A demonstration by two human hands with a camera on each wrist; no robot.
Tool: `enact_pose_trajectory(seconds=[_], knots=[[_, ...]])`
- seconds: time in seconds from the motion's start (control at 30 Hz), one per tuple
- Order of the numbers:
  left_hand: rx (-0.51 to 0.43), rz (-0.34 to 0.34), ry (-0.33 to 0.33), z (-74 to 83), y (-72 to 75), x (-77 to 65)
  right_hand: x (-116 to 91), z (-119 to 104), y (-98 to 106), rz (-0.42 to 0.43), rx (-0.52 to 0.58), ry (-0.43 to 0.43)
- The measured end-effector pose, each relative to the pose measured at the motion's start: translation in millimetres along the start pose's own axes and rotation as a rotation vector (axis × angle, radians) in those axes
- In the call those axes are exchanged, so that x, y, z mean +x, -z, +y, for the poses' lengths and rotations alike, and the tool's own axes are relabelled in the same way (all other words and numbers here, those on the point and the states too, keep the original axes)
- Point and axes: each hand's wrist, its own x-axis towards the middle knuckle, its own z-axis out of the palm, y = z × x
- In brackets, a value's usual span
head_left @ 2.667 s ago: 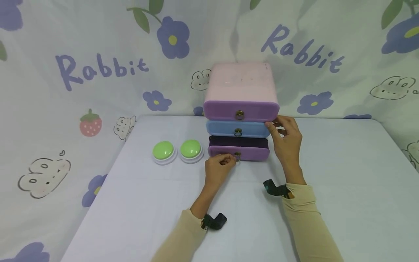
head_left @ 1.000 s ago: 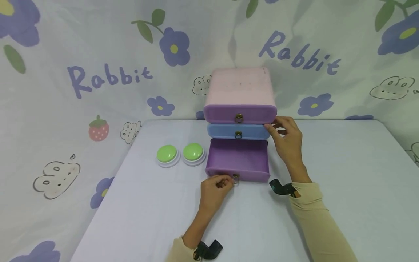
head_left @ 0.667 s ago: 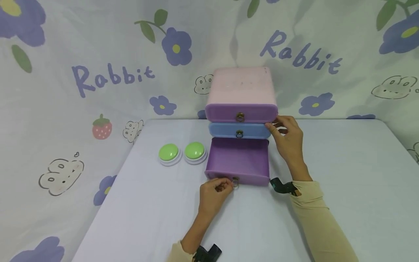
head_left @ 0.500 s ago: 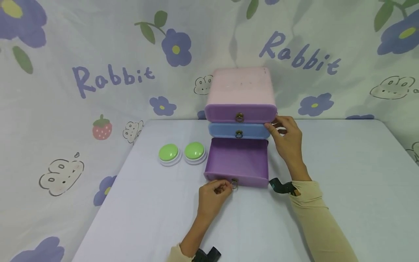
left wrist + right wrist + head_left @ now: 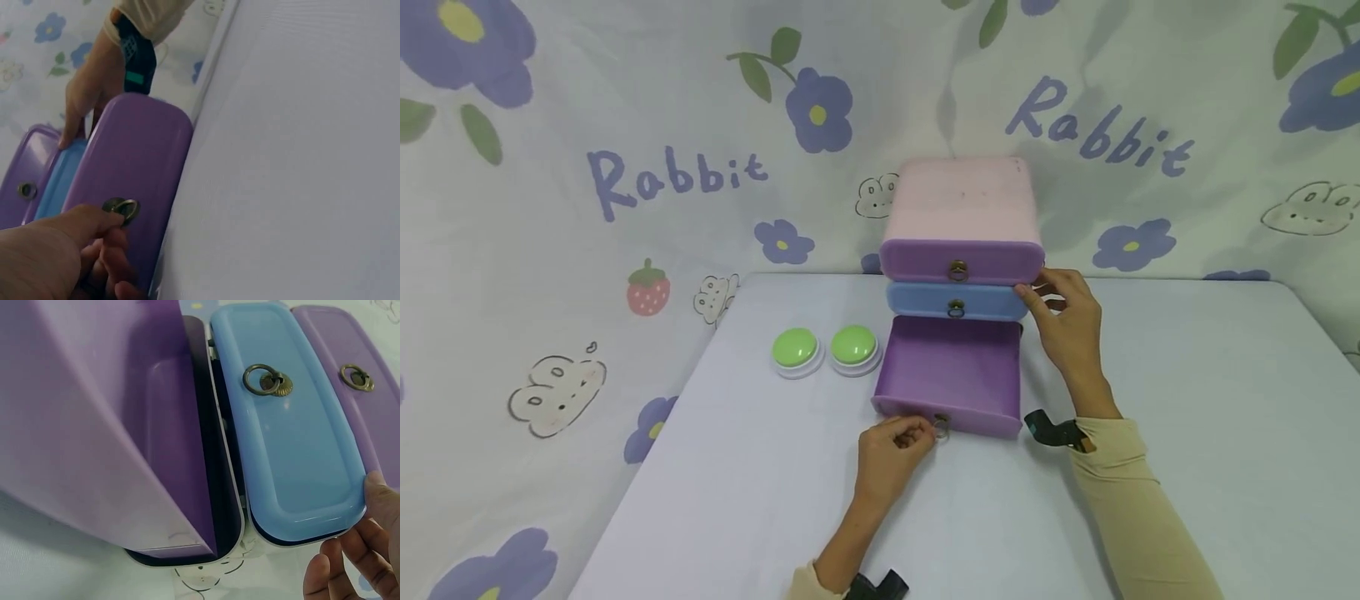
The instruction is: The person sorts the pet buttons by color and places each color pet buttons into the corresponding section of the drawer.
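Note:
A small drawer cabinet [image 5: 964, 196] with a pale pink top stands against the back cloth. Its top purple drawer [image 5: 992, 262] and middle blue drawer [image 5: 921, 300] are pushed in. The bottom purple drawer [image 5: 951, 367] is pulled far out, its inside floor showing. My left hand [image 5: 887, 458] pinches the brass ring pull [image 5: 130, 211] on that drawer's front, between thumb and fingertips. At the cabinet's right side, my right hand [image 5: 1067, 321] holds the edge by the blue drawer. In the right wrist view its thumb [image 5: 378, 487] lies at the front corner, with the fingers curled along the side.
Two green push buttons [image 5: 794, 347] on white bases stand side by side, left of the cabinet. The white table [image 5: 1195, 400] runs out to both sides. Behind it hangs a printed cloth [image 5: 685, 83] with flowers and lettering.
The bottom purple drawer has slid out toward me from only slightly pulled out. My left hand has come back with its ring. My right hand has stayed at the cabinet's side.

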Motion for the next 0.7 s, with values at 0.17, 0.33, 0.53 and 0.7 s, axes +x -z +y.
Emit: enact_pose_trajectory(seconds=[0.17,0.33,0.53,0.7], knots=[[0.025,-0.076,-0.02,-6.1,26.0,6.1,0,-2,3,0.016,-0.004,-0.006],[-0.033,0.084,-0.154,-20.5,80.9,25.0,-1,-3,3,0.032,-0.013,-0.003],[0.145,0.336,-0.136,-56.2,137.8,49.1,-4,-3,-3,0.02,-0.03,-0.009],[0.22,0.395,-0.047,-77.0,155.8,67.9,-6,-3,-5,0.028,-0.045,-0.012]])
